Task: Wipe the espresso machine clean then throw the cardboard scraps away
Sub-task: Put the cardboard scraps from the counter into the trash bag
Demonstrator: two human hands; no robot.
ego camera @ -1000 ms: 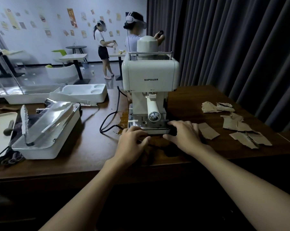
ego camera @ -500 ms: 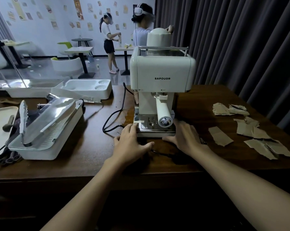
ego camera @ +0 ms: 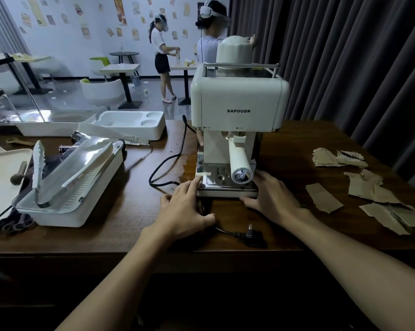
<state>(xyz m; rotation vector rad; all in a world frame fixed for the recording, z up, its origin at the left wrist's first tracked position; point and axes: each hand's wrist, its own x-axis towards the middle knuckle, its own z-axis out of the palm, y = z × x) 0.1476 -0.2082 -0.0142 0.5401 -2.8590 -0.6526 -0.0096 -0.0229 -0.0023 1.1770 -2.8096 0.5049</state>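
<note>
A cream espresso machine (ego camera: 237,101) marked SAPOUDR stands on the dark wooden table (ego camera: 130,218), its portafilter handle pointing toward me. My left hand (ego camera: 185,209) lies with fingers spread at the base's front left corner, the index finger touching the drip tray edge. My right hand (ego camera: 273,199) rests flat against the base's front right corner, holding nothing. Several torn cardboard scraps lie to the right: a strip (ego camera: 323,198) nearest my right hand, a crumpled piece (ego camera: 364,185), a corrugated pair (ego camera: 337,158) farther back, and a flat piece (ego camera: 392,217).
The machine's black cord (ego camera: 168,161) loops on the left, and its plug (ego camera: 254,237) lies between my wrists. A white box with tongs (ego camera: 68,187) sits at left, a white moulded tray (ego camera: 130,125) behind it. Dark curtain (ego camera: 345,56) at right; two people (ego camera: 163,56) stand far back.
My hands have gone from covering the front of the base to its two front corners. The plug, hidden before, now shows on the table. The view has drawn closer to the machine.
</note>
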